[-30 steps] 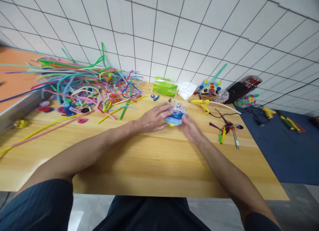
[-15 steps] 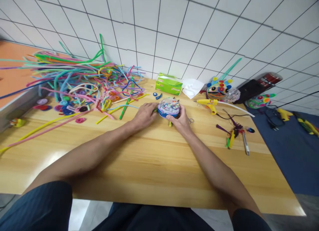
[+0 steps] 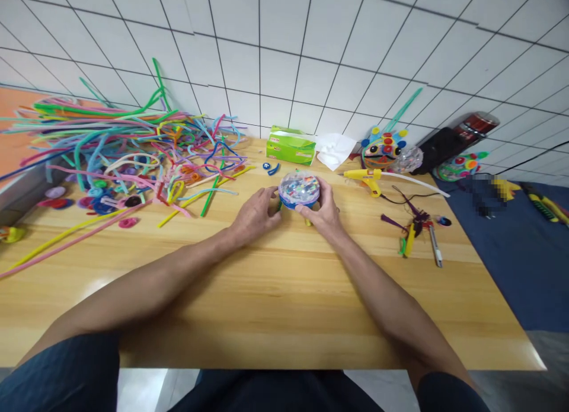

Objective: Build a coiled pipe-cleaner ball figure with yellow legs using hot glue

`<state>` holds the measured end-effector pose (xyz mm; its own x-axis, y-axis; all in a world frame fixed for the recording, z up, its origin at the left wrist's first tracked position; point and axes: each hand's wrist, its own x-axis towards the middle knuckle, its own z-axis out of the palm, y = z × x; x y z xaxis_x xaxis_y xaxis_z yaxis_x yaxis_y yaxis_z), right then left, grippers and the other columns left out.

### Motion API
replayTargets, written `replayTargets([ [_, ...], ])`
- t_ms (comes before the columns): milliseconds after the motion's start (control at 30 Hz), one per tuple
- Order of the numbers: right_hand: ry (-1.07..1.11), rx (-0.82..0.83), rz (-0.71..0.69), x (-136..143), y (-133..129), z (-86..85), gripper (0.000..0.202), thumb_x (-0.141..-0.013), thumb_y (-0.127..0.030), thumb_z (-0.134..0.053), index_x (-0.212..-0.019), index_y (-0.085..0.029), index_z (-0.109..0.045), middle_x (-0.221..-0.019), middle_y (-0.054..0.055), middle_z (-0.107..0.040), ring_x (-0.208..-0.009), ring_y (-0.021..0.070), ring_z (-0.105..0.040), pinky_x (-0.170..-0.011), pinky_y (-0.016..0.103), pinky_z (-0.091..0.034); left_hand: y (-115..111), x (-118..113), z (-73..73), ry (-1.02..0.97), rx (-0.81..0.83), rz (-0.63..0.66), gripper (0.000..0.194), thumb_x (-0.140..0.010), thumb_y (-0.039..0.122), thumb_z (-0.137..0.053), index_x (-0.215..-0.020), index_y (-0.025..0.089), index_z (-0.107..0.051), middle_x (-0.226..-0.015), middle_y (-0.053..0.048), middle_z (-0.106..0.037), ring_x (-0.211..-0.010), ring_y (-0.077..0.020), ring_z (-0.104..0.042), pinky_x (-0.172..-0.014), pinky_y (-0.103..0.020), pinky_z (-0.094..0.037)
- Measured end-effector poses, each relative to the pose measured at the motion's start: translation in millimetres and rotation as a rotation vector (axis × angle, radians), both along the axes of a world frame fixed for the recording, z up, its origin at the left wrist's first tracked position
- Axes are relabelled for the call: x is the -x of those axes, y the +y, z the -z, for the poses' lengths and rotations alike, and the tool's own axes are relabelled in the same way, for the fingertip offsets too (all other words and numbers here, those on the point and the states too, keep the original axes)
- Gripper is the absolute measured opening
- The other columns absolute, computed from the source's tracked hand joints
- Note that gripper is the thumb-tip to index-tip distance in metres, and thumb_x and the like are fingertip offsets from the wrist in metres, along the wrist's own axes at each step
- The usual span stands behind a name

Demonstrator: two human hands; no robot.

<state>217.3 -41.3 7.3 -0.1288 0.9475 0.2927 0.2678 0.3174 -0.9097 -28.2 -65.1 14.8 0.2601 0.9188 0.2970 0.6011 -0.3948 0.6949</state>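
A round, clear container (image 3: 299, 189) with colorful bits inside and a blue band around its lower part is in the middle of the wooden table. My right hand (image 3: 325, 210) grips it from the right, thumb on the near side. Just left of it is my left hand (image 3: 258, 213), fingers apart and curved, with a small gap to the container. Something small and yellow-green shows under the container's near edge. Behind it lie a small blue round piece (image 3: 266, 165) and a curved blue piece (image 3: 274, 169).
Pipe cleaners (image 3: 128, 133) pile up at the left. At the back stand a green tissue pack (image 3: 291, 146) and a decorated colorful ball (image 3: 383, 148). A yellow glue gun (image 3: 368, 179), a utility knife (image 3: 435, 246) and a dark bottle (image 3: 457, 142) are at the right.
My left hand has come away from the container, and its fingers have spread. The container is now tilted differently in my right hand. The whole view has shifted slightly.
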Motion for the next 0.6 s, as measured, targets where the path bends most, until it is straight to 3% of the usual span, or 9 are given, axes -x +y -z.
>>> replayTargets([
  [100, -0.100, -0.144, -0.033, 4.5, -4.4, -1.5, 0.105, -0.082, -0.054, -0.091, -0.167, -0.026, -0.035, -0.175, 0.019, -0.051, -0.164, 0.0355, -0.052, -0.140, 0.059, -0.043, 4.5, 8.1, -5.3, -0.164, 0.051, 0.098, 0.055, -0.097, 0.037, -0.066, -0.148, 0.018, -0.065, -0.143, -0.015, -0.075, -0.133, -0.0388, -0.071, -0.119, -0.058, -0.058],
  [167, -0.194, -0.254, -0.036, 5.0, -5.5, -3.6, 0.100, -0.086, -0.042, -0.088, -0.168, -0.026, -0.033, -0.177, 0.020, -0.048, -0.168, 0.0359, -0.046, -0.143, 0.060, -0.038, 6.3, 10.1, -7.4, -0.349, 0.149, 0.169, 0.056, -0.103, 0.046, -0.062, -0.153, 0.020, -0.061, -0.150, -0.015, -0.071, -0.135, -0.0374, -0.070, -0.115, -0.056, -0.061],
  [300, -0.288, -0.390, -0.043, 0.3, -3.5, -7.8, 0.095, -0.087, -0.032, -0.084, -0.166, -0.024, -0.032, -0.178, 0.024, -0.044, -0.171, 0.0375, -0.041, -0.141, 0.063, -0.039, 7.8, 7.3, -8.1, -0.490, 0.202, 0.169, 0.071, -0.099, 0.055, -0.075, -0.158, 0.023, -0.053, -0.159, -0.016, -0.065, -0.134, -0.0347, -0.073, -0.115, -0.053, -0.061],
  [467, -0.196, -0.171, -0.044, -9.1, 0.3, -12.2, 0.079, -0.090, -0.047, -0.083, -0.154, -0.027, -0.041, -0.164, 0.020, -0.059, -0.148, 0.0337, -0.064, -0.126, 0.058, -0.056, 12.5, 5.2, -7.3, -0.429, 0.063, 0.190, 0.070, -0.098, 0.047, -0.079, -0.159, 0.021, -0.055, -0.161, -0.018, -0.064, -0.134, -0.0324, -0.074, -0.117, -0.052, -0.060],
  [600, -0.096, -0.021, -0.060, -13.1, 2.6, -18.3, 0.068, -0.093, -0.058, -0.076, -0.148, -0.032, -0.047, -0.158, 0.012, -0.066, -0.142, 0.0305, -0.069, -0.121, 0.055, -0.060, 14.8, 4.0, -6.2, -0.395, 0.049, 0.204, 0.073, -0.099, 0.046, -0.078, -0.163, 0.023, -0.053, -0.160, -0.018, -0.064, -0.133, -0.0323, -0.073, -0.114, -0.050, -0.061],
])
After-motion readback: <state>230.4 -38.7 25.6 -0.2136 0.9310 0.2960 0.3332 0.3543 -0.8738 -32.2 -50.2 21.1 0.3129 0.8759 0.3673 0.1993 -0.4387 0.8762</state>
